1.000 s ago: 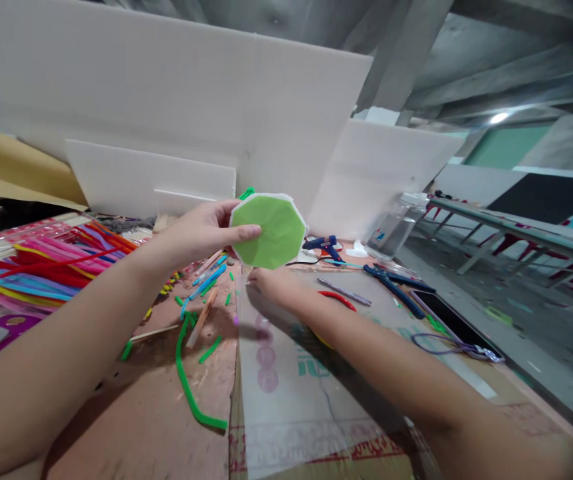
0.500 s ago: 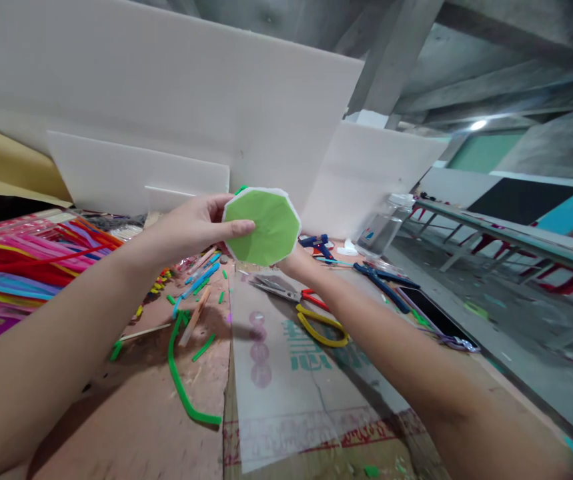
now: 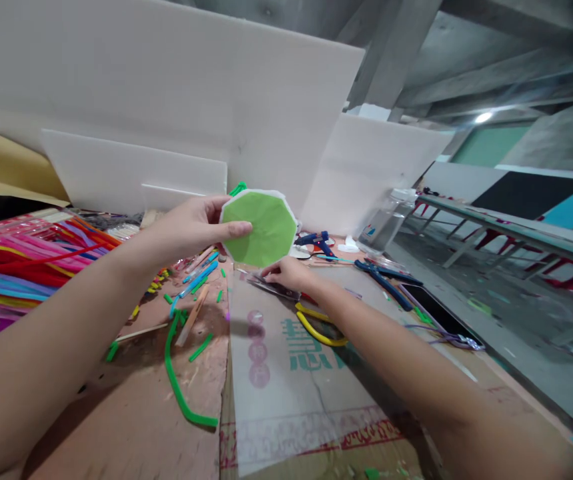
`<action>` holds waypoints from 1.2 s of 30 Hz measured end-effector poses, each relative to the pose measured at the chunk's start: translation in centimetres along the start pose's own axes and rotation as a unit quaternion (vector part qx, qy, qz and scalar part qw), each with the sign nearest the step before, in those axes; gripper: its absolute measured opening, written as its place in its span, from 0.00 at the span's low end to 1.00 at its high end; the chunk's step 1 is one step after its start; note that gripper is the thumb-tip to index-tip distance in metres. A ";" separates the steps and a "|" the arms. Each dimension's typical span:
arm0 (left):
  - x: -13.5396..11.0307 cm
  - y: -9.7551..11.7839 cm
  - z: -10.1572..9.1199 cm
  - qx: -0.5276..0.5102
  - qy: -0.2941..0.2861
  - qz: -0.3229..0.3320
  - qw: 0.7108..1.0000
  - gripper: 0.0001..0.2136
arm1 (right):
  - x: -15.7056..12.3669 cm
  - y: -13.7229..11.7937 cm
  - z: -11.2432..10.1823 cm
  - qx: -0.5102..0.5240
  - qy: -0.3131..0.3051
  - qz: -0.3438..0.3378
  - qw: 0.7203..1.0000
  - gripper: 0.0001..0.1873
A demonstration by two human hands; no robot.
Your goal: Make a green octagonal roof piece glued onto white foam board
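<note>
My left hand [image 3: 209,223] pinches a green octagonal piece [image 3: 261,230] with a white rim, thumb flat on its front face. A tuft of bright green strips [image 3: 239,188] shows behind the piece's top left edge. Just below the octagon is my right hand [image 3: 286,273], palm down, with loosely curved fingers and nothing visible in them. It hovers over or touches the blades of the scissors [image 3: 323,328], which have yellow and red handles; I cannot tell which. The scissors lie on a printed translucent plastic sheet [image 3: 276,407], their red handle mostly hidden by my right wrist.
Colourful fuzzy strips [image 3: 31,267] are heaped at left. Green offcuts and a long green strip [image 3: 176,380] lie on the board. Behind are a blue glue gun [image 3: 319,241], white panels [image 3: 276,100] and a clear jug [image 3: 386,220]. Dark-handled pliers [image 3: 386,283] and a phone [image 3: 439,310] sit at right.
My right hand has come out from behind the octagon and moved down over the scissors. My left hand still holds the octagon in nearly the same place.
</note>
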State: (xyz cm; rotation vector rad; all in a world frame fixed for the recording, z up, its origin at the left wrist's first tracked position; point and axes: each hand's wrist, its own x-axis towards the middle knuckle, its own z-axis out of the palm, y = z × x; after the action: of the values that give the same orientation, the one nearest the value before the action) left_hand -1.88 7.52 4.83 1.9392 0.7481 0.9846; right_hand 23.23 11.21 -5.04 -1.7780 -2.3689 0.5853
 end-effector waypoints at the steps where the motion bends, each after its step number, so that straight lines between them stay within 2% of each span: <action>1: 0.0 0.0 0.0 0.000 0.000 0.002 1.000 0.18 | 0.0 -0.2 0.3 0.002 -0.003 0.007 1.000 0.15; 7: -0.1 0.1 -0.1 0.000 0.005 0.000 1.000 0.20 | 0.0 -0.6 1.2 -0.001 0.012 0.033 0.999 0.17; 13: -0.3 0.6 -0.2 -0.001 -0.004 -0.002 1.000 0.19 | -0.8 1.0 -0.7 -0.022 0.030 0.047 0.998 0.18; 17: -0.2 0.5 -0.3 0.009 0.002 -0.004 1.000 0.19 | -1.6 1.6 -1.4 -0.048 0.008 0.035 0.998 0.17; 24: -0.1 0.4 -0.3 0.008 -0.004 -0.001 1.000 0.20 | -1.3 -0.1 -0.5 -0.119 -0.015 0.021 0.993 0.15; 30: -0.2 0.5 -0.1 0.000 -0.007 -0.001 1.000 0.19 | -1.3 -0.5 1.0 -0.167 0.017 -0.009 0.986 0.17; 36: -0.3 0.8 -0.1 -0.016 -0.006 -0.010 1.000 0.18 | 0.5 -1.7 0.2 -0.155 0.068 -0.032 0.985 0.15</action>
State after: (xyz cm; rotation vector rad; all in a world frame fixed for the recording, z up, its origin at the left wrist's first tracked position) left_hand -1.97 6.96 5.46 1.9043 0.7392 0.9660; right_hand 21.50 11.28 -4.72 -1.7798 -2.5178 0.0844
